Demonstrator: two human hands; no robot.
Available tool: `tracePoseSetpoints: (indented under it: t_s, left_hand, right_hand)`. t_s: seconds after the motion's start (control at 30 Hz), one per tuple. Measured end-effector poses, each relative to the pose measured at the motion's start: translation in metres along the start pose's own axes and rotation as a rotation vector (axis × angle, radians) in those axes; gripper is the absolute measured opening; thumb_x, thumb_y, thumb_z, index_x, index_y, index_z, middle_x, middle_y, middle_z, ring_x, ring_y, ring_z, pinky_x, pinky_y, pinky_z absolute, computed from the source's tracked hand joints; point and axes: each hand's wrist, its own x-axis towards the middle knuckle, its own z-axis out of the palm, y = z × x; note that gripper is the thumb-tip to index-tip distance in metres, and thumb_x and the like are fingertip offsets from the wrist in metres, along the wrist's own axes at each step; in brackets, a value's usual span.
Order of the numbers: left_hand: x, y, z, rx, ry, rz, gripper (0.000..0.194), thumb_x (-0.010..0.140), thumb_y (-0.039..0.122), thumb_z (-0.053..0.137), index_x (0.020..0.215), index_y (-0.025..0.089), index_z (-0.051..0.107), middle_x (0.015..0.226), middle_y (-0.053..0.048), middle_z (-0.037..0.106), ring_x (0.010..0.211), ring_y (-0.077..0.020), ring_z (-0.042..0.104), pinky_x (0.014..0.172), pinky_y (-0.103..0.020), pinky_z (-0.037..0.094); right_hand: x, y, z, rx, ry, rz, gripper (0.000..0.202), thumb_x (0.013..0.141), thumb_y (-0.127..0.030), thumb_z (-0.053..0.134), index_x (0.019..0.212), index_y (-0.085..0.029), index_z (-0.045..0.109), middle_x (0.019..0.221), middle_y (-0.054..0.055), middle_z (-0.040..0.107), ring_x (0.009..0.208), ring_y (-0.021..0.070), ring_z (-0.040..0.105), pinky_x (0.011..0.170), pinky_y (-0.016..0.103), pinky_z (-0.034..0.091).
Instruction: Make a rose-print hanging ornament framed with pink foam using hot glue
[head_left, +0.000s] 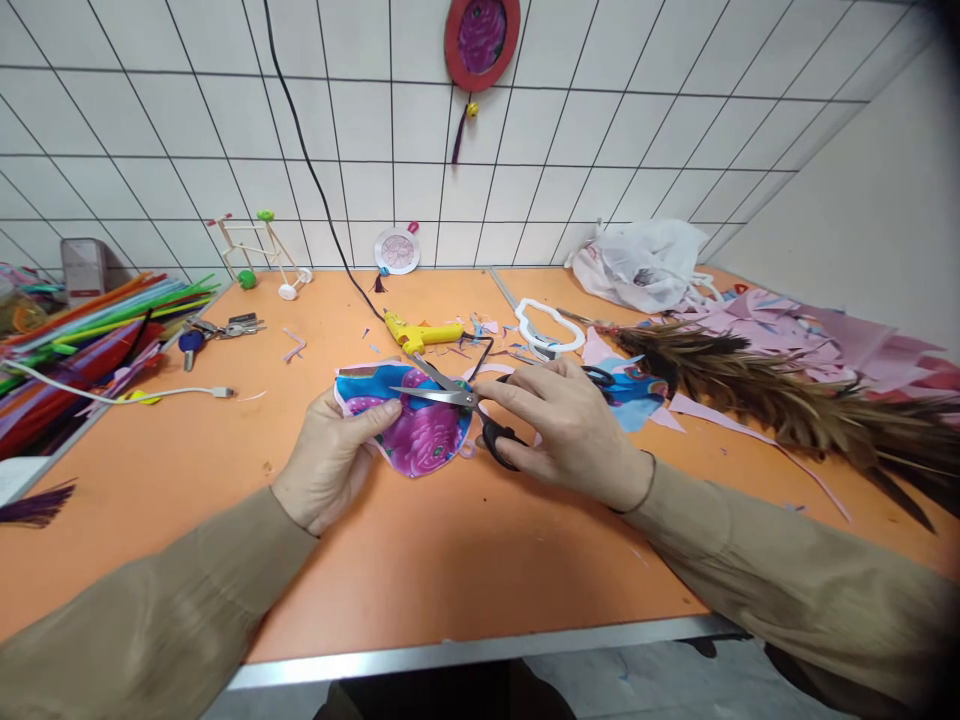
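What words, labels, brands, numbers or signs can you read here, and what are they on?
None can be read.
Scissors: no readable brand or number.
Cloth: flower pattern, no readable words.
Glue gun: no legible label.
Plastic bag: any print is too blurred to read.
Small box-like thing at the left: any markings are too small to read.

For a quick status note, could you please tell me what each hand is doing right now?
Left hand: closed, holding the floral-printed piece with the thumb on top.
Right hand: closed on the handles of the scissors, blades parted.
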Motion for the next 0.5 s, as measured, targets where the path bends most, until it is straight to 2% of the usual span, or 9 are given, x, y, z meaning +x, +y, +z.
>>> tracePoseSetpoints:
  t_s: [0.33, 0.5]
  left_hand:
    - [-0.001, 0.0016, 0.0018, -0.011, 0.007, -0.022, 0.024, 0.059, 0.017, 0.092, 0.079, 0.015, 0.08, 0.081, -0.004, 0.079, 0.072, -0.0138, 0.069, 0.072, -0.023, 0.056]
    - [-0.0007, 0.0008, 0.001, 0.005, 0.025, -0.021, 0.022, 0.06, 0.017, 0.092, 0.078, 0.015, 0.079, 0.083, -0.006, 0.079, 0.073, -0.0163, 0.07, 0.076, -0.028, 0.056]
  right_hand:
    - [-0.0003, 0.0013, -0.0017, -0.016, -0.03, -0.005, 0.029, 0.087, -0.021, 0.054, 0.113, -0.016, 0.066, 0.082, 0.006, 0.064, 0.07, 0.0182, 0.051, 0.068, 0.034, 0.028]
    - [-0.0001, 0.0017, -0.0024, -0.018, -0.011, -0.026, 0.031, 0.087, -0.019, 0.056, 0.117, -0.016, 0.067, 0.082, 0.006, 0.063, 0.072, 0.0189, 0.053, 0.068, 0.035, 0.03]
